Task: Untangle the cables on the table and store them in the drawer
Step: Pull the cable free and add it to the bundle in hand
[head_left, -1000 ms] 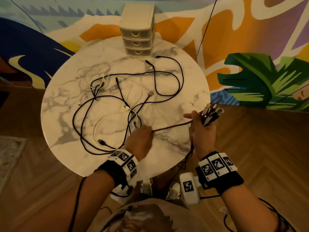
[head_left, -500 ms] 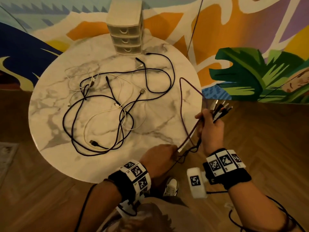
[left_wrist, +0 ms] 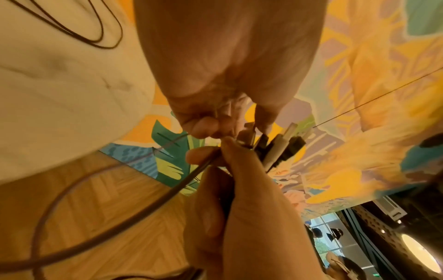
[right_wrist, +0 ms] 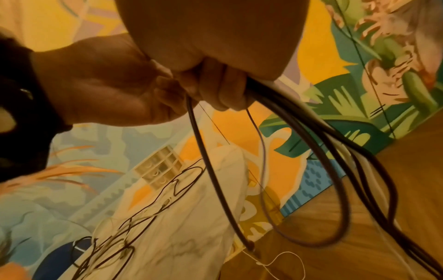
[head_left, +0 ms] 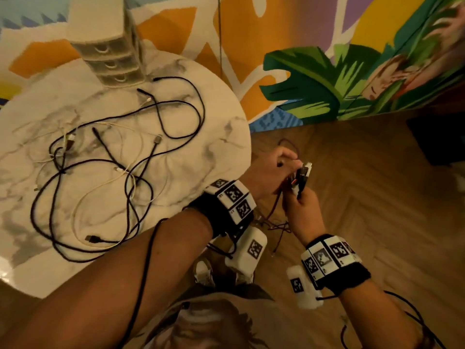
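Off the table's right edge my right hand (head_left: 298, 195) grips a bundle of cable ends (head_left: 303, 172), plugs pointing up. My left hand (head_left: 283, 161) meets it and pinches a maroon cable (head_left: 275, 210) against the bundle. The rest of that cable hangs toward the floor in a loop (left_wrist: 95, 180). The right wrist view shows my fingers (right_wrist: 225, 89) curled round several dark and white cables (right_wrist: 335, 170) that hang below. A tangle of black and white cables (head_left: 120, 172) lies on the round marble table (head_left: 221, 137). The beige three-drawer unit (head_left: 108, 54) stands at the far edge, all drawers closed.
A wooden herringbone floor (head_left: 364, 197) lies under both hands. A painted mural wall (head_left: 314, 79) runs behind the table. My shoes (head_left: 203, 273) show below the table's edge. A thin dark cord (head_left: 219, 34) hangs down in front of the wall.
My left hand has come up from the table's near edge to the right hand, bringing the maroon cable with it. That cable's loop has left the tabletop. The view has swung right.
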{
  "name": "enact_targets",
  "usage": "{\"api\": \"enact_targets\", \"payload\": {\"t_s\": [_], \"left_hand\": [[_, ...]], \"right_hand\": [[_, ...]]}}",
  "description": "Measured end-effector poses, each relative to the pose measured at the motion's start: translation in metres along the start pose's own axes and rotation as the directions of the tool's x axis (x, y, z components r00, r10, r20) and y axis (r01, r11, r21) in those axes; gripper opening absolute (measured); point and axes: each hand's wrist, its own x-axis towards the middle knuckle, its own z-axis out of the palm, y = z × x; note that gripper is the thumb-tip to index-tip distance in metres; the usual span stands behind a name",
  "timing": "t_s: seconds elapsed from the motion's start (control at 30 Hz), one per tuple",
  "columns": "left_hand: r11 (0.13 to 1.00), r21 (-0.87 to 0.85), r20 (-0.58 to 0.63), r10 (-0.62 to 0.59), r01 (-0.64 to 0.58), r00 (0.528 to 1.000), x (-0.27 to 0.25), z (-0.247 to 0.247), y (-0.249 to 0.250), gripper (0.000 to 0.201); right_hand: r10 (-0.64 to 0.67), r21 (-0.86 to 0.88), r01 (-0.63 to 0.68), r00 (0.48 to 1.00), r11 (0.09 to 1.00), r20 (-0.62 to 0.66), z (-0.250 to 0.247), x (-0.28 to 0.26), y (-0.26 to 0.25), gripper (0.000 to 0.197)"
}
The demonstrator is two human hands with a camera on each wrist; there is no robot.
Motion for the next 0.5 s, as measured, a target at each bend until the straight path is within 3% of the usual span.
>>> {"api": "enact_targets", "payload": {"t_s": [0.13,0.27,0.33,0.4,0.5], "left_hand": [[0.999,-0.052,-0.027,-0.003,0.002,1.000,0.004,0.014,-0.009,0.008],[0.998,0.013,-0.109,-0.067,0.069,0.992,0.001,0.023,-0.050,0.009],[0.981,0.121,-0.054,-0.145,0.151,0.988,-0.003,0.026,-0.079,0.008],[0.911,0.339,0.032,-0.260,0.234,0.965,-0.007,0.030,-0.108,0.017],[0.776,0.599,0.083,-0.308,0.199,0.948,-0.015,0.028,-0.120,0.038]], "right_hand": [[-0.035,-0.070,0.031,0.998,0.997,-0.049,-0.016,0.000,0.011,0.028],[0.103,-0.054,-0.115,0.977,0.992,-0.187,-0.036,0.005,0.021,0.034],[0.168,0.013,-0.169,0.958,0.985,-0.234,-0.047,0.008,0.018,0.037],[0.204,0.083,-0.188,0.935,0.979,-0.289,-0.058,0.011,0.011,0.041],[0.190,0.136,-0.151,0.919,0.979,-0.345,-0.069,0.016,0.006,0.053]]}}
